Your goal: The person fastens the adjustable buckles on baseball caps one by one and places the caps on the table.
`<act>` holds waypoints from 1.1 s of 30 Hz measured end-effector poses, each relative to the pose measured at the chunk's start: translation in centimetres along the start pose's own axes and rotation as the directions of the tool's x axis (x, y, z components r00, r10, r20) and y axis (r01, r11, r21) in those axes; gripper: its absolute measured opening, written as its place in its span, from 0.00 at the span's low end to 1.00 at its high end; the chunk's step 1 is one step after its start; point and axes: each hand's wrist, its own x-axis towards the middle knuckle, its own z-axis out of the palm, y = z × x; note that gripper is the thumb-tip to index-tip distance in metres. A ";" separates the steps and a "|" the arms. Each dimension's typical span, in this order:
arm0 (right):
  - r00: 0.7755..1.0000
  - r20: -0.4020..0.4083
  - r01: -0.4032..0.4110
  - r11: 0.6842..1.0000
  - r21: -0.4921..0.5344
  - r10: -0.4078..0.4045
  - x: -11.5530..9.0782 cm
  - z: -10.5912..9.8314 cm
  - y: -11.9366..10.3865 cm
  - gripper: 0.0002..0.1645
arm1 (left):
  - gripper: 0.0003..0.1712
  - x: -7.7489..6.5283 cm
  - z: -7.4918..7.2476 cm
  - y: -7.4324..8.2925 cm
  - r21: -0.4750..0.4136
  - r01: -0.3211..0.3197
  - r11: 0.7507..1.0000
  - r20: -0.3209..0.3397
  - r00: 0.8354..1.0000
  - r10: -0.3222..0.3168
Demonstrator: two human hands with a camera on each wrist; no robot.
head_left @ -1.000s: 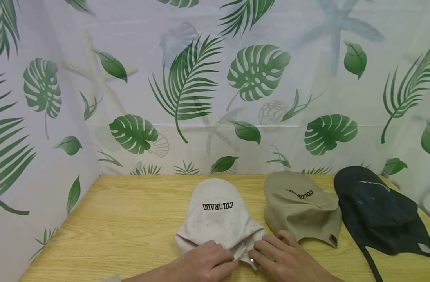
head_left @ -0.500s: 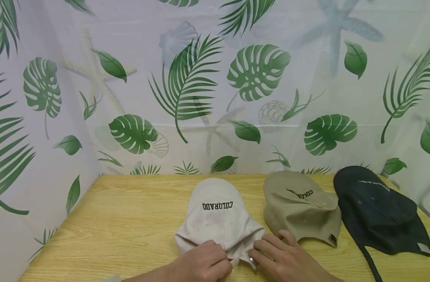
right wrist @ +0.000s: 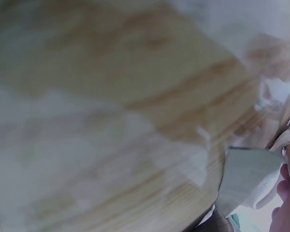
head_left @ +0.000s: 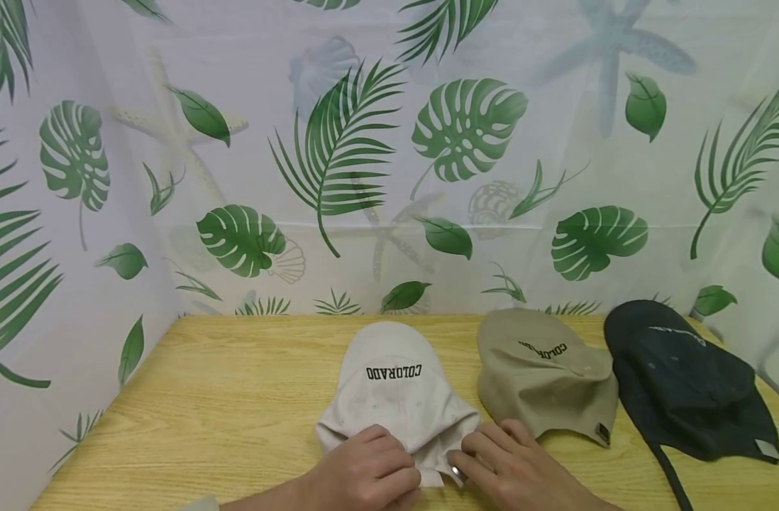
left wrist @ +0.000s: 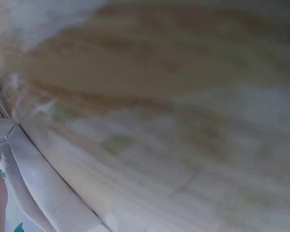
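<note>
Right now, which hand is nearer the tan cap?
The right hand, by the near edge of the tan cap; the left hand is farther left, at the white cap.

A tan baseball cap [head_left: 543,387] with black letters [head_left: 553,352] lies beside a dark blue baseball cap [head_left: 689,387] on the yellow wooden desk [head_left: 223,397], and behind them is a white cloth [head_left: 249,42] with green leaves [head_left: 645,106], starfish [head_left: 609,42] and seashells [head_left: 326,64].
</note>
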 end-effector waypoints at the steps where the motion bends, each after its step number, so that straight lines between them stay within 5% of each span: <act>1: 1.000 -0.013 0.006 1.000 0.002 -0.006 0.0 0.1 0.0 0.27 | 0.04 -0.1 0.0 0.0 0.001 0.000 1.000 0.003 1.000 0.000; 7: 0.993 -0.092 0.068 0.998 -0.006 -0.069 0.1 0.7 0.2 0.21 | 0.03 -0.3 0.2 0.2 -0.015 0.022 1.000 0.021 1.000 -0.021; 24: 0.991 -0.038 0.132 0.989 0.060 -0.130 -0.1 1.1 0.4 0.14 | 0.08 0.1 -0.2 0.1 -0.061 0.044 0.997 0.028 0.999 -0.043; 33: 0.993 -0.106 0.045 0.999 0.028 -0.042 0.4 0.8 0.2 0.09 | 0.08 0.6 -0.5 -0.1 0.001 -0.007 1.000 -0.016 1.000 0.007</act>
